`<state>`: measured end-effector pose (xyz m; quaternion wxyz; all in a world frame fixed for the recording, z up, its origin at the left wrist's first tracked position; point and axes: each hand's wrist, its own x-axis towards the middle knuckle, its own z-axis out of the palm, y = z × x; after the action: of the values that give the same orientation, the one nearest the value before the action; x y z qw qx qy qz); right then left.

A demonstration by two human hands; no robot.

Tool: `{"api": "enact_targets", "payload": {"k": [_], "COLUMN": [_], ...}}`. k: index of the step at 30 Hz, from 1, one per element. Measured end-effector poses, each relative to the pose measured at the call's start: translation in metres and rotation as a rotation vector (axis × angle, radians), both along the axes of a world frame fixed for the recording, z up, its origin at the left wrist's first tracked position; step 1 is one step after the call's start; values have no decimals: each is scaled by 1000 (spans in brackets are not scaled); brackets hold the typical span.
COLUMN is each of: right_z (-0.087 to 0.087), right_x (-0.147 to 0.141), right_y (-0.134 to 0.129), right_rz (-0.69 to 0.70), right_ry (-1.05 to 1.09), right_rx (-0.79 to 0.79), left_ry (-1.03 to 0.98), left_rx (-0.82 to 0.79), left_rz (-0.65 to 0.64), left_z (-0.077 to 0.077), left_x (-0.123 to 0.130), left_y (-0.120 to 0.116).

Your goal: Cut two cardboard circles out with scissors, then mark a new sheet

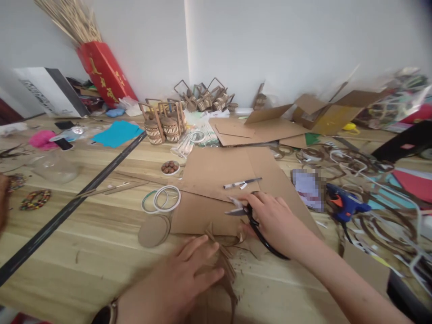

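My right hand (pixel 273 220) is wrapped round a pair of black-handled scissors (pixel 254 225), whose blades point left above a cardboard sheet (pixel 232 166). Low in the view, my left hand (pixel 192 265) has its fingers spread over thin brown scraps (pixel 227 265) near the table edge. On the cardboard, just beyond the scissors, lies a pen (pixel 236 183). Two cardboard discs (pixel 153 230) overlap to the left of the sheet, with rolls of tape (pixel 167 199) behind them.
A blue glue gun (pixel 347 202) and tangled brown strips (pixel 381 229) lie to the right. Small woven baskets (pixel 172 126) stand at the back, near a bowl of brown beads (pixel 170 168). A long black strip (pixel 91 184) crosses the left side. Part of another person's hand (pixel 3 198) shows at the left edge.
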<state>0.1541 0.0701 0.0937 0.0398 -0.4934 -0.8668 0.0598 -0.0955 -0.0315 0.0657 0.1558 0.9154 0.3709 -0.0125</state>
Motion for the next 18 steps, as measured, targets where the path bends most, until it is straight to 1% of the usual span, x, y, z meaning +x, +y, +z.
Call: {"api": "enact_targets", "payload": {"k": [2, 4, 5, 8, 10, 12, 14, 16, 18], "right_z": [4, 4, 3, -1, -3, -5, -9, -15, -23], "right_x": [-4, -5, -3, 14, 34, 56, 78, 97, 110], "right_y": [15, 25, 28, 25, 16, 1, -18, -41, -65], "right_rz": [5, -8, -25, -108, -171, -249, -371, -470, -548], "right_ry": [-25, -24, -24, -33, -31, 10, 98, 168, 309], "right_rx": [8, 15, 22, 47, 51, 54, 92, 127, 130], "left_ry": [39, 73, 73, -29, -55, -50, -52, -93, -146], "left_rx": [-104, -149, -149, -16, 90, 185, 266, 314, 328], "left_rz": [-73, -113, -143, -163, -151, -155, -186, -193, -160], "left_z": [2, -5, -11, -30, -38, -45, -54, -68, -81], "left_x": [11, 19, 23, 31, 34, 35, 35, 33, 31], "left_y": [10, 21, 25, 32, 31, 28, 26, 24, 24]}}
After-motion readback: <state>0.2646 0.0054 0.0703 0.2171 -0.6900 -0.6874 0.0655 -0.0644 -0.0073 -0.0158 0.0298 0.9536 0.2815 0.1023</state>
